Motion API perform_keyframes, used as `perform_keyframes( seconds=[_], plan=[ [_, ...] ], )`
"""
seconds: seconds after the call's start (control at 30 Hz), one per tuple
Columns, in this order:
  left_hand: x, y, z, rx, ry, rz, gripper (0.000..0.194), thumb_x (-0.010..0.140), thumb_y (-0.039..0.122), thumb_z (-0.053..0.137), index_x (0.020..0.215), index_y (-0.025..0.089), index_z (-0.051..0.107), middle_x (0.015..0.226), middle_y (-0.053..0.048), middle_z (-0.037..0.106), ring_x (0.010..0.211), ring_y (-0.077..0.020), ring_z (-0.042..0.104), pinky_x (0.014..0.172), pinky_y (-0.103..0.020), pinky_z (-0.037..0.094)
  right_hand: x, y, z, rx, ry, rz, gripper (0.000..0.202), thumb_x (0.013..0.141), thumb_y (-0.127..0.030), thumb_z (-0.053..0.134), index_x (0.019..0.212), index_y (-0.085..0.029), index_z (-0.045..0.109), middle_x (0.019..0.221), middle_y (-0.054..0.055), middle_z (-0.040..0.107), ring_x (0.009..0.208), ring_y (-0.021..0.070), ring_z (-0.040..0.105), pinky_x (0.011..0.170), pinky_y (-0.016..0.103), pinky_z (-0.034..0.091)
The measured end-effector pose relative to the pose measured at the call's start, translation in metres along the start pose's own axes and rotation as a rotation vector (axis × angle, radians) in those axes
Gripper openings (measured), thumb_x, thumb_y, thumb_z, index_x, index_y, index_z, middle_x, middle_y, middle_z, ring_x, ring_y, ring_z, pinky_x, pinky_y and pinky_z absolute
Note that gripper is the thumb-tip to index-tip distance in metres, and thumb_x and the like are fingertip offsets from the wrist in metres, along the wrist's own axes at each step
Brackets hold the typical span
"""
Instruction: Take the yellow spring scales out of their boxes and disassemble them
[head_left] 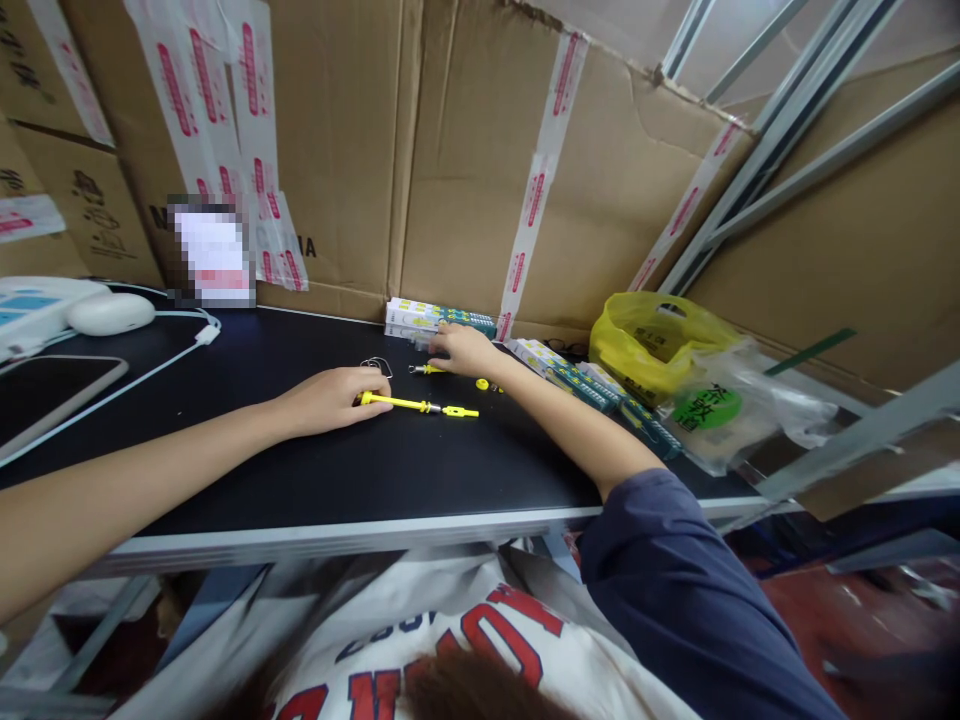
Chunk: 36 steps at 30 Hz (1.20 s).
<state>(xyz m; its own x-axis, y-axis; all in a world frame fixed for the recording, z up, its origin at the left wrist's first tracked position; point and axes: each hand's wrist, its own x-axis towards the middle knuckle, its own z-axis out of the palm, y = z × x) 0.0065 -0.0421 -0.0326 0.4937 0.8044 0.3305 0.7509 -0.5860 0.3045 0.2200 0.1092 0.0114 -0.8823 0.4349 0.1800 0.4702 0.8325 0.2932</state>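
My left hand [341,400] is closed around one end of a thin yellow rod [401,402] with a metal joint and a flat slotted yellow tip, pointing right just above the black tabletop. Farther back, my right hand [466,352] reaches to the front of a stack of small white, yellow and green boxes [435,315]. Its fingers are bent down and close together; what lies in them is hidden. Just below those fingers lies a short yellow piece with a metal end [426,370]. A small round yellow part [482,384] lies under the right wrist. Behind my left hand is a thin wire loop [381,366].
More small boxes [562,372] lie along the right back, beside a yellow plastic bag [645,335] and a clear bag [712,410]. A phone [60,390], a white case [112,314] and cables occupy the left. Cardboard [465,180] walls the back; metal shelf bars [750,190] rise at right.
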Motion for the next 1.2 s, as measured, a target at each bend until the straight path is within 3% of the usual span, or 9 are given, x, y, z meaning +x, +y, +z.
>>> perform_keyframes(
  seconds=[0.13, 0.23, 0.33, 0.43, 0.53, 0.67, 0.83, 1.03, 1.2],
  plan=[
    [0.000, 0.000, 0.000, 0.017, -0.005, 0.002, 0.033, 0.093, 0.047, 0.041, 0.089, 0.020, 0.060, 0.087, -0.002, 0.061, 0.077, -0.0165, 0.056, 0.068, -0.026, 0.039, -0.002, -0.001, 0.003, 0.014, -0.059, 0.002, 0.019, 0.089, -0.023, 0.050, 0.092, -0.015, 0.067, 0.098, 0.010, 0.068, 0.090, 0.0190, 0.059, 0.075, 0.027, 0.037],
    [-0.001, -0.001, 0.001, 0.016, 0.002, 0.008, 0.034, 0.092, 0.048, 0.041, 0.089, 0.021, 0.060, 0.086, -0.002, 0.061, 0.076, -0.0165, 0.056, 0.068, -0.026, 0.039, -0.004, 0.000, -0.005, 0.075, -0.058, -0.003, 0.022, 0.091, -0.025, 0.046, 0.094, -0.016, 0.067, 0.099, 0.009, 0.068, 0.086, 0.0169, 0.058, 0.071, 0.026, 0.037],
    [-0.001, -0.001, 0.001, 0.009, 0.004, 0.008, 0.034, 0.092, 0.048, 0.042, 0.088, 0.021, 0.061, 0.085, -0.002, 0.061, 0.075, -0.0162, 0.055, 0.067, -0.026, 0.038, -0.007, 0.002, -0.015, 0.185, -0.156, -0.085, 0.026, 0.085, -0.037, 0.057, 0.100, -0.017, 0.065, 0.098, 0.006, 0.067, 0.082, 0.0152, 0.058, 0.066, 0.023, 0.037],
    [0.000, -0.001, 0.000, 0.011, -0.008, -0.004, 0.033, 0.092, 0.048, 0.043, 0.089, 0.021, 0.060, 0.087, -0.002, 0.061, 0.076, -0.0163, 0.055, 0.068, -0.026, 0.038, -0.007, 0.002, -0.017, 0.175, -0.218, -0.122, 0.022, 0.079, -0.029, 0.063, 0.096, -0.016, 0.065, 0.098, 0.006, 0.067, 0.080, 0.0146, 0.057, 0.063, 0.023, 0.036],
    [0.000, 0.000, 0.000, 0.005, -0.008, -0.002, 0.032, 0.092, 0.047, 0.043, 0.088, 0.021, 0.060, 0.087, -0.002, 0.061, 0.077, -0.0164, 0.056, 0.069, -0.026, 0.038, -0.006, -0.001, -0.009, 0.080, -0.171, -0.033, 0.014, 0.082, -0.018, 0.056, 0.091, -0.017, 0.065, 0.098, 0.006, 0.068, 0.083, 0.0157, 0.059, 0.062, 0.023, 0.035],
    [0.000, -0.001, 0.000, 0.001, -0.003, 0.008, 0.032, 0.091, 0.047, 0.043, 0.088, 0.021, 0.061, 0.086, -0.002, 0.061, 0.077, -0.0166, 0.056, 0.068, -0.026, 0.039, -0.005, -0.002, 0.002, -0.018, -0.124, 0.094, 0.015, 0.086, -0.020, 0.054, 0.095, -0.017, 0.066, 0.104, 0.008, 0.069, 0.090, 0.0195, 0.061, 0.066, 0.025, 0.039],
    [0.000, -0.001, 0.000, 0.014, -0.009, 0.007, 0.033, 0.091, 0.048, 0.042, 0.089, 0.021, 0.060, 0.087, -0.003, 0.061, 0.077, -0.0169, 0.055, 0.068, -0.026, 0.039, -0.007, -0.003, -0.009, -0.015, -0.096, 0.082, 0.018, 0.086, -0.025, 0.057, 0.100, -0.016, 0.064, 0.107, 0.009, 0.067, 0.092, 0.0200, 0.061, 0.067, 0.025, 0.039],
    [-0.001, 0.002, -0.002, 0.018, -0.019, 0.002, 0.030, 0.091, 0.046, 0.044, 0.089, 0.021, 0.060, 0.087, -0.002, 0.060, 0.075, -0.0159, 0.055, 0.067, -0.025, 0.038, -0.040, -0.019, -0.039, 0.209, -0.003, -0.013, 0.015, 0.087, -0.022, 0.056, 0.097, -0.016, 0.065, 0.099, 0.006, 0.067, 0.084, 0.0157, 0.059, 0.068, 0.024, 0.039],
    [-0.001, 0.003, -0.002, 0.025, -0.016, -0.020, 0.026, 0.090, 0.043, 0.047, 0.088, 0.021, 0.060, 0.085, -0.001, 0.060, 0.074, -0.0154, 0.054, 0.066, -0.025, 0.036, -0.080, -0.034, -0.035, 0.427, -0.057, -0.125, 0.025, 0.088, -0.034, 0.057, 0.103, -0.017, 0.066, 0.097, 0.006, 0.065, 0.085, 0.0150, 0.059, 0.074, 0.026, 0.043]
  ],
)
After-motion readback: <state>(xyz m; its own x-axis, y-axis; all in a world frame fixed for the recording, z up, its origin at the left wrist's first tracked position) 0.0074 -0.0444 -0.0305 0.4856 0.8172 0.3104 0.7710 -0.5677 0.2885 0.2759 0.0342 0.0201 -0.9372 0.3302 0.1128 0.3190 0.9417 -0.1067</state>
